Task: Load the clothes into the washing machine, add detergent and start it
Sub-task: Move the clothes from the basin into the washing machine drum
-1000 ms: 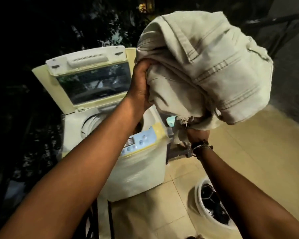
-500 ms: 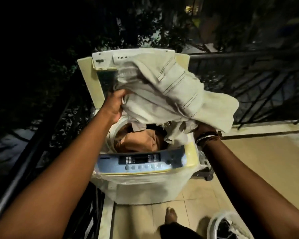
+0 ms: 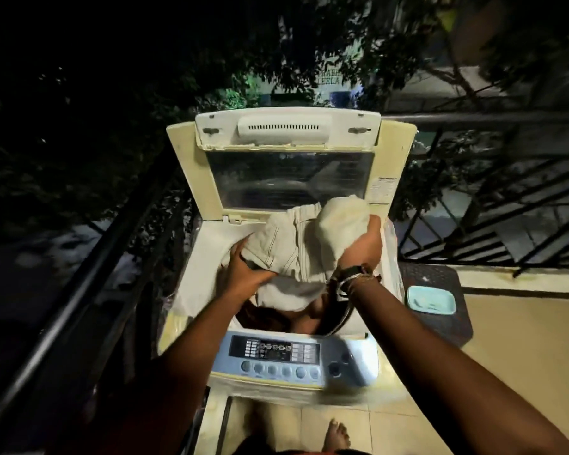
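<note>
A cream top-loading washing machine (image 3: 191,290) stands in front of me with its lid (image 3: 286,159) raised upright. Its blue control panel (image 3: 296,356) faces me at the near edge. A bundle of beige trousers (image 3: 296,244) sits at the drum opening, partly lowered inside. My left hand (image 3: 243,267) grips the bundle's left side and my right hand (image 3: 363,247) grips its right side from below. A brownish garment (image 3: 266,318) lies in the drum beneath the bundle. The drum's inside is mostly hidden.
A dark stool (image 3: 440,300) to the machine's right carries a pale green tray (image 3: 431,298). Black metal railings (image 3: 506,205) run behind and along the left (image 3: 79,290). Beige floor tiles (image 3: 523,339) lie to the right. My bare foot (image 3: 337,436) is below the machine.
Both hands have carried the beige trousers from head height down into the drum opening. The view has swung to face the machine squarely from above.
</note>
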The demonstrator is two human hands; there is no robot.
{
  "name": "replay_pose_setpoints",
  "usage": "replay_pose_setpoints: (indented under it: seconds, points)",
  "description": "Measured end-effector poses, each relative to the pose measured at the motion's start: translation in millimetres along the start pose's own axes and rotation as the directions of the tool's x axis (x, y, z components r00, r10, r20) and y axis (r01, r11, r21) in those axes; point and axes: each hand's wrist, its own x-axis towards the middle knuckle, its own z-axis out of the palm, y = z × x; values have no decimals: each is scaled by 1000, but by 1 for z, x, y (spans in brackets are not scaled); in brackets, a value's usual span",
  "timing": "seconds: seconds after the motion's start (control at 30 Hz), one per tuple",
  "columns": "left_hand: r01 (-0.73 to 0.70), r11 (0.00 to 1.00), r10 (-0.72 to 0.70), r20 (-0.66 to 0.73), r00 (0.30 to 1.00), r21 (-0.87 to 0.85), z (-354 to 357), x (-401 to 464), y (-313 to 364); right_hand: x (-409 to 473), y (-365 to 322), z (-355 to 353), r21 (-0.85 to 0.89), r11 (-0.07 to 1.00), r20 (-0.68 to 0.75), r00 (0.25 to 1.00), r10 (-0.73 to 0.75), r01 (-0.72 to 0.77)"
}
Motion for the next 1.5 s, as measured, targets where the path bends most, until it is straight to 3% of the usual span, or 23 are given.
replay_pose_setpoints:
  seconds: [0.07,0.1,0.17,0.27,0.33,0.4,0.53,0.7,0.83,0.93,1.07,1.17,1.27,1.37,1.5]
  points:
    - [-38,999,36,-67,997,-29,2,-3,18,5,8,12,-174,983,-20,998,-54,50]
    - [-33,999,32,-74,997,-11,4,-6,28,7,10,16,-174,984,-22,999,-44,39]
    - [68,997,-66,-50,997,46,6,0,32,21,21,31,-337,941,-10,999,-46,40]
    - [196,945,-208,19,978,262,-3,2,23,33,42,48,-641,766,143,987,69,39]
    - [182,898,-232,81,969,401,-9,7,8,34,58,57,-793,605,261,938,227,74]
    - [122,875,-210,140,968,469,-12,17,-8,33,74,65,-826,541,366,881,300,159]
    - [-19,834,-181,305,935,552,-14,25,-15,26,96,79,-796,535,516,782,351,285]
    - [-68,842,-175,390,904,536,-16,28,-21,23,126,81,-767,604,533,740,410,217]
    - [-76,841,-186,419,889,535,-20,27,-31,16,143,62,-746,645,502,775,384,164]
    - [-97,844,-147,401,904,528,-16,25,-29,7,138,40,-663,730,479,843,244,166]
    - [-207,868,-10,433,901,452,19,20,-12,-16,127,-23,-434,895,217,976,-10,106]
    - [-302,891,133,443,887,338,65,6,9,-34,125,-88,-378,917,20,992,-124,122]
    - [-408,872,250,472,845,269,117,-24,43,-54,130,-156,-405,910,-113,984,-141,84]
    - [-546,829,413,530,740,117,178,-75,79,-79,148,-230,-479,878,-156,984,-89,4]
    - [-737,673,582,660,475,-63,270,-163,108,-113,195,-335,-591,788,-187,979,78,-175]
